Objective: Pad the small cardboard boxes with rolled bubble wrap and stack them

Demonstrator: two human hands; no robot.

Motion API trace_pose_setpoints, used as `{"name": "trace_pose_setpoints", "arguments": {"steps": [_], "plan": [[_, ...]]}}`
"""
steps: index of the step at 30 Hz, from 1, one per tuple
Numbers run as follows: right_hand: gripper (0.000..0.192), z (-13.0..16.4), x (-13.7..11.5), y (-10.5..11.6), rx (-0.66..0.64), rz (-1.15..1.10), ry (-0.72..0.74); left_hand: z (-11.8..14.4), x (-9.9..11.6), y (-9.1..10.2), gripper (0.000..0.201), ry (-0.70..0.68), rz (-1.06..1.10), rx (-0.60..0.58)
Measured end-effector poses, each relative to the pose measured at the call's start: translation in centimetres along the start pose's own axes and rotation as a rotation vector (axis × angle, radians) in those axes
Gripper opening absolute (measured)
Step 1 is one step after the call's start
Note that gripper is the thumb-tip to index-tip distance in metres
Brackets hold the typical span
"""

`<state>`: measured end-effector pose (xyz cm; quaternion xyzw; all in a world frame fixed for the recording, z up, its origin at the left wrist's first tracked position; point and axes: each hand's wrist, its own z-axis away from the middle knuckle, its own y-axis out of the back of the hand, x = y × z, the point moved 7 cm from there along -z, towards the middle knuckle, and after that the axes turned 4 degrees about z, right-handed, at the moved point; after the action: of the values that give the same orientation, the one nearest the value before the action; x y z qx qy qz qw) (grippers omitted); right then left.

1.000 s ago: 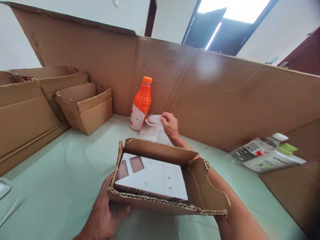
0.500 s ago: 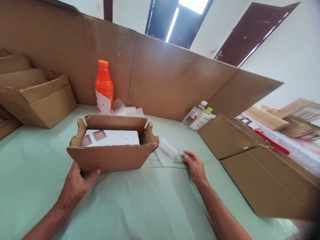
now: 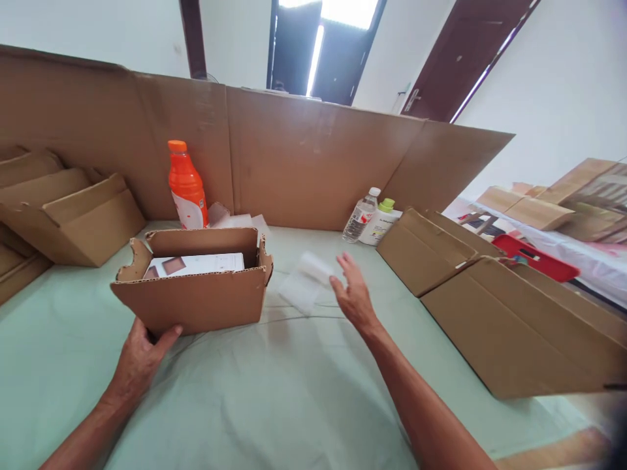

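Observation:
My left hand point(image 3: 140, 356) grips the lower left corner of an open cardboard box point(image 3: 196, 303), its thumb along the front bottom edge and its other fingers partly hidden behind. Inside the box lies a white carton point(image 3: 210, 263) with brown squares printed on it. My right hand point(image 3: 355, 297) hovers with fingers spread, holding nothing. Just left of it, a translucent plastic sheet point(image 3: 301, 290), partly rolled, rests on the green cloth point(image 3: 274, 405).
An orange drink bottle point(image 3: 187, 189) stands behind the box. A clear water bottle point(image 3: 360, 215) and a white bottle with green cap point(image 3: 381, 223) stand farther right. Cardboard boxes flank both sides, left point(image 3: 93, 219) and right point(image 3: 514, 320). A tall cardboard panel point(image 3: 304, 163) runs along the back.
My right hand has lifted and opened, moving away from the plastic sheet, which now lies beside the box. My left hand keeps its hold on the box. The whole view has shifted slightly.

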<state>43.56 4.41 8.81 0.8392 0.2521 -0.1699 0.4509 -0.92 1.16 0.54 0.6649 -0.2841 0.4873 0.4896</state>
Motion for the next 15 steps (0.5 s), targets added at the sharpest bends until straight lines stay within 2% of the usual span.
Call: {"name": "trace_pose_setpoints", "arguments": {"steps": [2,4,6,9,11,13,15], "plan": [[0.042,0.0,0.6,1.2,0.071,0.051,0.023,-0.1,-0.4,-0.1,0.071,-0.023,0.031,-0.009],[0.036,1.2,0.1,1.1,0.01,0.092,0.116,-0.2,-0.9,0.0,0.07,-0.02,0.03,0.006],[0.039,2.8,-0.6,-0.6,-0.145,0.13,0.203,-0.2,-1.4,0.0,0.067,-0.007,0.008,0.014],[0.06,4.1,-0.6,-4.2,-0.311,0.243,0.189,-0.3,-1.5,-0.2,0.065,-0.027,0.0,0.012],[0.046,3.7,0.1,-6.0,-0.337,0.295,0.136,-0.5,-1.4,-0.4,0.066,-0.054,0.017,0.007],[0.029,2.8,0.4,-6.7,-0.319,0.302,0.101,-0.6,-1.2,-0.5,0.068,-0.072,0.018,0.001],[0.031,2.5,0.2,-6.1,-0.301,0.286,0.085,-0.1,-0.5,0.0,0.073,-0.13,-0.028,0.039]]}}
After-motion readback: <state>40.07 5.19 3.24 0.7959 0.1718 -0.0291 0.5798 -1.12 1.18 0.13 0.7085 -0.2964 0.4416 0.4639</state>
